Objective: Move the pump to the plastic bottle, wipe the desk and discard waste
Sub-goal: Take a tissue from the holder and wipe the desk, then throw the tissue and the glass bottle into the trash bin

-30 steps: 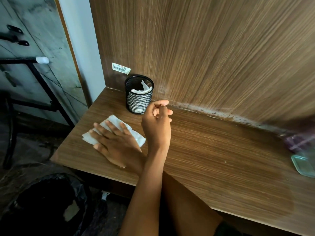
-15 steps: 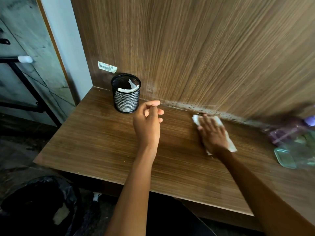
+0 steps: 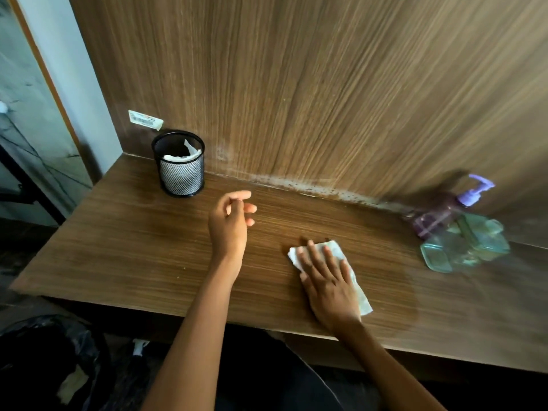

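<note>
My right hand (image 3: 329,277) lies flat with straight fingers on a white tissue (image 3: 362,298), pressing it against the wooden desk (image 3: 133,250) right of centre. My left hand (image 3: 229,223) hovers over the desk's middle with fingers loosely curled and nothing in it. At the far right, blurred, a purple bottle (image 3: 433,218) with a lilac pump (image 3: 476,189) lies next to a clear greenish plastic bottle (image 3: 465,244). A damp darker patch spreads on the desk around the tissue.
A black mesh cup (image 3: 181,169) holding crumpled white tissue stands at the back left by the wood panel wall. Below the desk's left front edge sits a black bin bag (image 3: 50,360) with a scrap of paper inside. White specks line the desk's back edge.
My right hand slid the tissue from the desk's left side to the back centre, then toward the front right. My left hand stayed above the middle, its fingers loosening slightly.
</note>
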Demonstrator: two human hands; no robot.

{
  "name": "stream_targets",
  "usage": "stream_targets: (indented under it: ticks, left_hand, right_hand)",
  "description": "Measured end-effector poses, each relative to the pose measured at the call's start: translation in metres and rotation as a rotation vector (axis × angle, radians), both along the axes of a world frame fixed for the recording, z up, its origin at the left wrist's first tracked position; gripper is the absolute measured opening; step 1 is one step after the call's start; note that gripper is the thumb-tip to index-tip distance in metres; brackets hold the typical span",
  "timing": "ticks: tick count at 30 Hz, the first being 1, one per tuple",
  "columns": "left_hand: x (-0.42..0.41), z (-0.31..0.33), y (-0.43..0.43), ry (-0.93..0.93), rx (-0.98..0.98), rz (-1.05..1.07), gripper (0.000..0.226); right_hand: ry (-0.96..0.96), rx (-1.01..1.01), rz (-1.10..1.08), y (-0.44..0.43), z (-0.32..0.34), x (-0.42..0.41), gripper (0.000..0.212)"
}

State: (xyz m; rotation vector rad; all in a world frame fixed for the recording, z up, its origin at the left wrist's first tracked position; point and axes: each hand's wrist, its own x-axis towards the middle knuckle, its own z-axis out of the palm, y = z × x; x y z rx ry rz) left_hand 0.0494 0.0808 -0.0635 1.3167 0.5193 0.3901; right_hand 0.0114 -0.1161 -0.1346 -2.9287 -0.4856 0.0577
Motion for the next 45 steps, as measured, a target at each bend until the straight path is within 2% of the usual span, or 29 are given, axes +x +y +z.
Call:
stream_targets:
  ticks: [2,3,6,7,8,11,12,14,16,18,19,21,22,23,26,28,31,34,36,42,43,45]
  left_hand:
    - [-0.007,-0.004,-0.009,0.020,0.032,-0.039,0.022]
    - [-0.011,-0.005,-0.012,0.024,0.048,-0.059,0.021]
    - [-0.025,-0.005,-0.025,0.038,0.086,-0.112,0.020]
    - [-0.031,-0.005,-0.030,0.057,0.097,-0.129,0.020]
    - [-0.036,-0.008,-0.033,0.085,0.090,-0.146,0.022]
    - [-0.052,-0.005,-0.041,0.154,0.057,-0.241,0.029]
    - [-0.057,-0.005,-0.040,0.165,0.055,-0.275,0.030]
    - [-0.068,0.004,-0.032,0.135,0.105,-0.296,0.033]
    - [-0.083,0.018,-0.018,0.128,0.190,-0.252,0.032]
    - [-0.099,0.027,-0.005,0.169,0.244,-0.229,0.035]
    - [-0.110,0.036,0.002,0.237,0.200,-0.239,0.036]
    - [-0.138,0.054,0.012,0.402,-0.023,-0.298,0.032]
    - [-0.147,0.062,0.015,0.425,-0.125,-0.349,0.030]
    - [-0.156,0.069,0.020,0.405,-0.121,-0.375,0.031]
    - [-0.182,0.093,0.040,0.280,-0.056,-0.425,0.040]
    - [-0.201,0.111,0.064,0.212,0.013,-0.357,0.042]
    - [-0.215,0.125,0.089,0.142,0.100,-0.155,0.020]
    - [-0.233,0.118,0.135,0.166,0.205,-0.001,0.021]
    - [-0.247,0.105,0.166,0.203,0.191,0.021,0.020]
    - [-0.295,0.073,0.233,0.356,0.314,-0.093,0.019]
    - [-0.302,0.071,0.240,0.346,0.297,-0.107,0.019]
    - [-0.317,0.069,0.252,0.327,0.204,-0.159,0.017]
  right_hand:
    - [-0.035,0.030,0.047,-0.030,-0.004,-0.005,0.060]
    - [-0.044,0.047,-0.034,-0.042,-0.005,-0.007,0.061]
    - [-0.115,0.101,-0.522,-0.049,-0.008,-0.020,0.057]
    - [-0.150,0.138,-0.602,-0.034,-0.008,-0.028,0.054]
    - [-0.120,0.184,-0.596,-0.014,-0.006,-0.035,0.052]
    - [-0.023,0.259,-0.387,0.038,0.003,-0.052,0.048]
    - [0.008,0.346,-0.335,0.053,0.007,-0.053,0.047]
    - [0.066,0.680,-0.337,0.072,0.027,-0.053,0.041]
    - [0.313,1.103,-0.494,0.089,0.056,-0.050,0.029]
    - [0.465,1.534,-0.675,0.101,0.083,-0.046,0.026]
    - [0.524,1.732,-0.748,0.107,0.102,-0.049,0.028]
    - [0.689,2.106,-0.835,0.115,0.136,-0.063,0.026]
    - [0.735,2.204,-0.861,0.118,0.144,-0.067,0.024]
    - [0.767,2.268,-0.830,0.121,0.152,-0.073,0.021]
    - [0.797,2.213,-0.654,0.134,0.163,-0.098,0.026]
    - [0.862,2.124,-0.527,0.156,0.174,-0.119,0.032]
    - [0.969,1.985,-0.301,0.176,0.178,-0.140,0.035]
    - [1.121,1.727,-0.030,0.209,0.178,-0.169,0.046]
    - [1.150,1.519,0.075,0.233,0.174,-0.180,0.046]
    - [0.840,1.039,0.102,0.305,0.160,-0.205,0.011]
    - [0.786,0.979,0.111,0.317,0.155,-0.208,0.011]
    - [0.676,0.919,0.084,0.342,0.141,-0.212,0.028]
